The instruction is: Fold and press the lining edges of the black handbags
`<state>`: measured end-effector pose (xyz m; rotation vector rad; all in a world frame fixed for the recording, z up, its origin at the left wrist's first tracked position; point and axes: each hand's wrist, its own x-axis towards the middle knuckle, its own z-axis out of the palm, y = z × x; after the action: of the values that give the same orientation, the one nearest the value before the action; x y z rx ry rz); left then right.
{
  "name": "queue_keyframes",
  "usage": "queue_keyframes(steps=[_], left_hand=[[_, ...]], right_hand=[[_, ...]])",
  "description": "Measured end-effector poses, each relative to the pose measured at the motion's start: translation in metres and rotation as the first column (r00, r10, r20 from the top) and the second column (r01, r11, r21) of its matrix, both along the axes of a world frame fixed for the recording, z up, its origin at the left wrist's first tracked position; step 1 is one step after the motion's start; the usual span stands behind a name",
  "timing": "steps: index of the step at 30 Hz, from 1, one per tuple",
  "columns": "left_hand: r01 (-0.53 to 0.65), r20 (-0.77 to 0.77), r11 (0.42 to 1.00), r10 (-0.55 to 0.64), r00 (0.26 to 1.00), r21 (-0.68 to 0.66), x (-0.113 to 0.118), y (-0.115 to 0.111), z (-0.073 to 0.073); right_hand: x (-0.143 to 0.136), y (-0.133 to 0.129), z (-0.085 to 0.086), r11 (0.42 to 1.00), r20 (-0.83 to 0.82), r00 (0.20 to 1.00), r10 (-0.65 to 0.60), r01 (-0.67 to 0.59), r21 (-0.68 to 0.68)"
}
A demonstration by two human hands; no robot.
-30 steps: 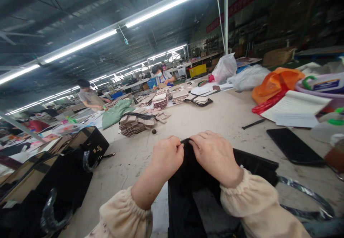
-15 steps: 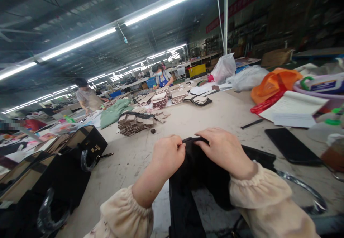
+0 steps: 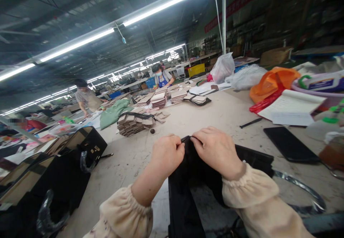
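Note:
A black bag [image 3: 185, 202] stands before me at the table's near side, with a plastic-wrapped handle [image 3: 303, 187] lying to its right. My left hand [image 3: 168, 153] pinches the bag's upper edge between thumb and curled fingers. Close beside it, my right hand [image 3: 215, 150] grips the same edge, thumb on the near face and fingers over the top. Both hands are closed on the fabric, almost touching each other. My forearms and sleeves cover part of the bag, and its bottom lies outside the view.
More black bags [image 3: 61, 170] with wrapped handles stand at left. Stacked brown pieces [image 3: 137, 123] and a green cloth [image 3: 114, 112] lie ahead. At right are a phone [image 3: 290, 144], an open notebook [image 3: 292, 107], an orange bag [image 3: 272, 84] and bottles [image 3: 326, 127]. Two people [image 3: 162, 78] work farther back.
My right hand has slid left along the bag's edge, closer to my left hand. The left hand keeps its hold in nearly the same place.

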<state>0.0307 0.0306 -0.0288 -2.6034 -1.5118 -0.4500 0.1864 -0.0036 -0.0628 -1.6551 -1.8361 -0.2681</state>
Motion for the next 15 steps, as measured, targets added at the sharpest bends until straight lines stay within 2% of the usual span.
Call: queue_keyframes(steps=[4, 15], left_hand=[[0.004, 0.024, 1.000, -0.004, 1.000, -0.012, -0.001, 0.001, -0.002], [-0.095, -0.074, 0.995, 0.095, 0.993, 0.014, 0.004, 0.001, -0.001]], right_hand=[[-0.003, -0.001, 0.000, 1.000, -0.008, 1.000, -0.004, 0.004, 0.009], [-0.017, -0.001, -0.005, 0.990, 0.026, 0.993, -0.113, 0.110, 0.086]])
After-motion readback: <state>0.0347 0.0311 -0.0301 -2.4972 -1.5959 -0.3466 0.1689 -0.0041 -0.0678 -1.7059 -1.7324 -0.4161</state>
